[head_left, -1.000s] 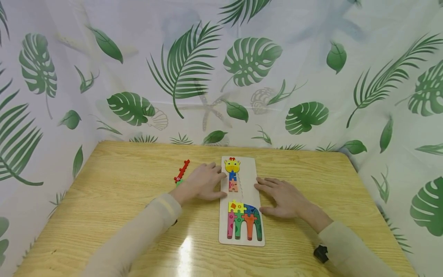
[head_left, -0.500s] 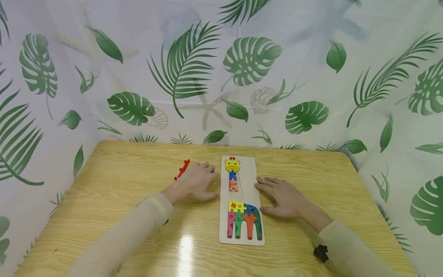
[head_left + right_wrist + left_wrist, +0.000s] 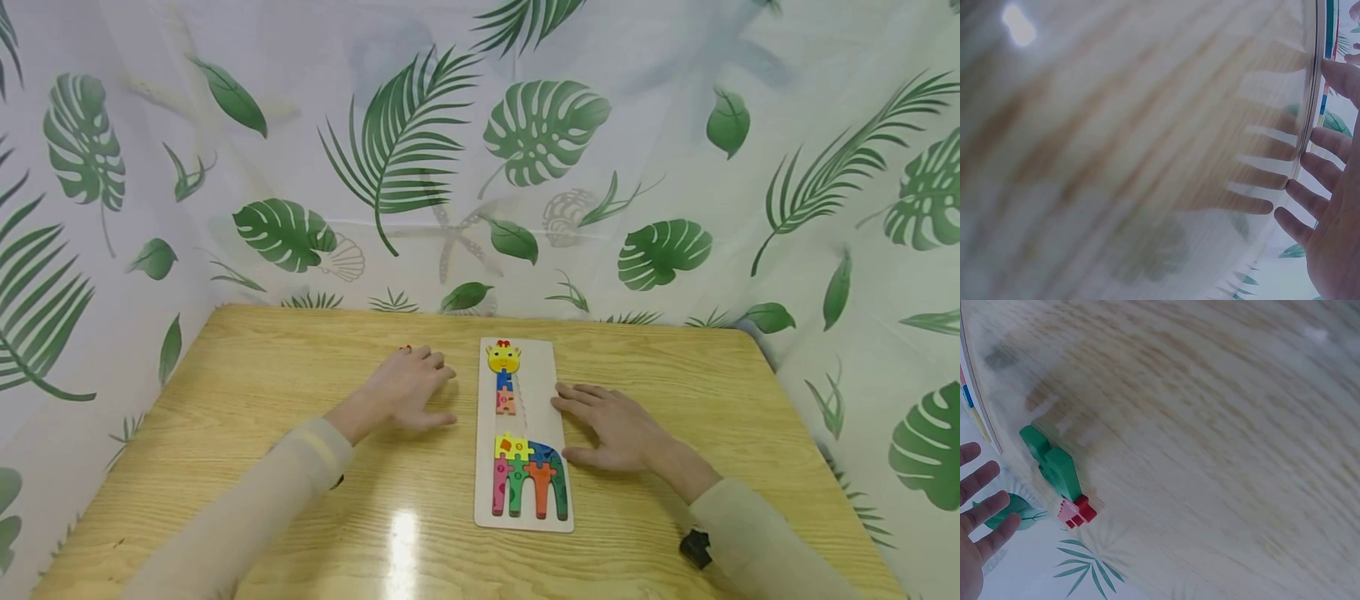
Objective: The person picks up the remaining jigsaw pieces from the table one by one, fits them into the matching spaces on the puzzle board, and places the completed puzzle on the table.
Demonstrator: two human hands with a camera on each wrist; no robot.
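Note:
A pale giraffe jigsaw board [image 3: 538,375] lies on the table, with coloured pieces set in its head, upper neck, body and legs. A bare recess shows between the neck pieces and the body. My right hand [image 3: 618,429] rests along the board's right edge with fingers spread, its fingertips at that edge in the right wrist view. Left of the board, my left hand [image 3: 401,392] hovers with relaxed fingers and holds nothing. Beneath it, the left wrist view shows a green puzzle piece [image 3: 1060,472] beside a red piece [image 3: 1079,511]. In the head view only a red tip [image 3: 406,347] shows past that hand.
The wooden table [image 3: 247,400] reaches back to a white leaf-print cloth [image 3: 450,167] hanging behind and at both sides. A black object [image 3: 696,548] sits at the right sleeve's cuff. Light glares on the table's front [image 3: 402,550].
My left hand has moved left, away from the board's left edge, and now covers most of the red and green pieces. My right hand and the board have stayed put.

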